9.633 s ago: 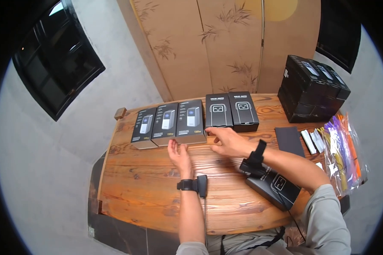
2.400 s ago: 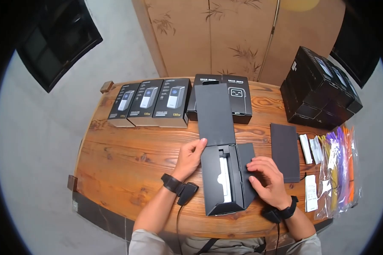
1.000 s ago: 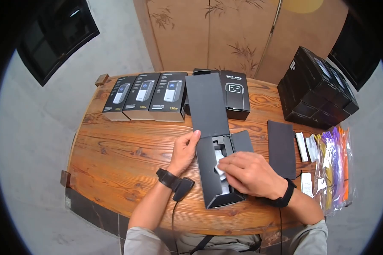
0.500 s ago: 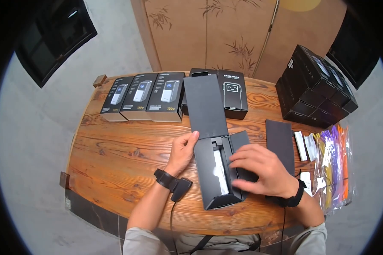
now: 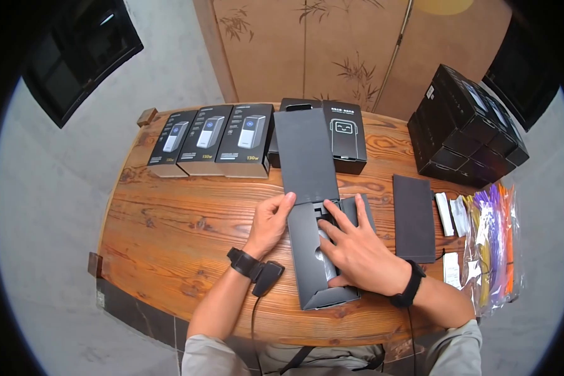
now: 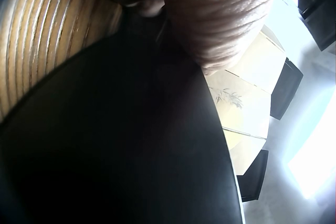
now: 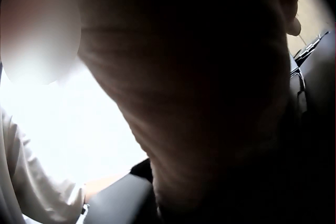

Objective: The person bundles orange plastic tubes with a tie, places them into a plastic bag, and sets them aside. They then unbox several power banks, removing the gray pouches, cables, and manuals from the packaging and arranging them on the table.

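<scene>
A black cardboard box [image 5: 306, 250] lies open in the middle of the table, its long lid [image 5: 306, 156] folded back away from me. My left hand [image 5: 271, 222] grips the box's left edge near the lid hinge, thumb on top. In the left wrist view, the box's dark side [image 6: 121, 145] fills the lower middle, below the hand [image 6: 220, 14]. My right hand [image 5: 363, 254] spreads over the opening, fingertips reaching inside. Part of a white, shiny item [image 5: 328, 266] shows in the slot beneath it; the rest is hidden. The right wrist view shows mostly the shadowed hand [image 7: 205, 87].
Behind stand three boxes with printed devices [image 5: 243, 135] and two black face-print boxes [image 5: 346, 141], one partly covered by the lid. Rightward lie a dark flat sheet [image 5: 413, 219], white pieces [image 5: 443, 214], a paper slip [image 5: 451, 269], bagged coloured strips [image 5: 496, 244] and stacked black boxes [image 5: 467, 128].
The face-print box from the right was brought to the middle and opened. My right hand handled the white item inside, drew back right, then returned over the opening. My left hand stayed at the edge.
</scene>
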The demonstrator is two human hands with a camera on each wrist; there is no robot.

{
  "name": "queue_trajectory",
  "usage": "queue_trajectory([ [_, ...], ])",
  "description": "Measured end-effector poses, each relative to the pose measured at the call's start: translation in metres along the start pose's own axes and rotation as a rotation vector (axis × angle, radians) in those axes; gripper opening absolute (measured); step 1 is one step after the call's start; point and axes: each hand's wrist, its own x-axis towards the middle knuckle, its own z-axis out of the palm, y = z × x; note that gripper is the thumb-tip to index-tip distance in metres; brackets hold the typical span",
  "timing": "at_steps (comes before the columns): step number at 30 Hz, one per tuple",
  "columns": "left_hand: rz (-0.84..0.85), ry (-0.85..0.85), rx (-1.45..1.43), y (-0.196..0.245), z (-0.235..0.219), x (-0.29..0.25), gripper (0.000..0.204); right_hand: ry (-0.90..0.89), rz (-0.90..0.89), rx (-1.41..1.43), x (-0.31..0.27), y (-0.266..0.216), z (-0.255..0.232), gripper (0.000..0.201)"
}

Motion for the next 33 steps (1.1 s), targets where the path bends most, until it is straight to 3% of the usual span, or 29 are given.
queue_trajectory([
  [2,0.009,0.003,-0.008,-0.001,-0.001,0.001,0.037,-0.095,-0.005,-0.026,0.006,-0.002,0.001,0.058],
  [5,0.01,0.005,-0.013,-0.003,-0.002,0.001,0.037,-0.011,-0.034,-0.055,0.007,-0.003,0.012,0.062],
  [8,0.022,0.0,0.011,-0.006,-0.003,0.002,0.037,0.048,0.005,0.027,0.01,0.0,0.014,0.054],
  [11,0.029,-0.008,0.046,-0.009,-0.005,0.002,0.038,0.168,0.061,0.228,0.009,0.003,0.011,0.041],
  [17,0.037,-0.013,0.054,-0.006,-0.003,0.001,0.038,0.09,0.2,0.754,-0.017,0.019,-0.025,0.027],
  [18,0.034,-0.015,0.056,-0.005,-0.003,0.001,0.038,0.183,0.175,0.748,-0.022,0.024,-0.025,0.022],
  [21,0.015,-0.004,0.037,0.001,0.0,0.0,0.038,0.321,0.368,0.844,-0.037,0.028,-0.041,0.018],
  [25,0.012,-0.02,0.037,-0.004,-0.003,0.0,0.038,0.605,0.553,1.01,-0.064,0.048,-0.023,0.018],
  [29,0.009,-0.011,0.031,-0.002,-0.001,0.001,0.038,0.693,0.705,0.953,-0.079,0.064,-0.011,0.016],
  [33,0.017,-0.013,0.027,-0.003,-0.001,0.0,0.038,0.695,0.722,0.62,-0.084,0.07,0.015,0.015],
])
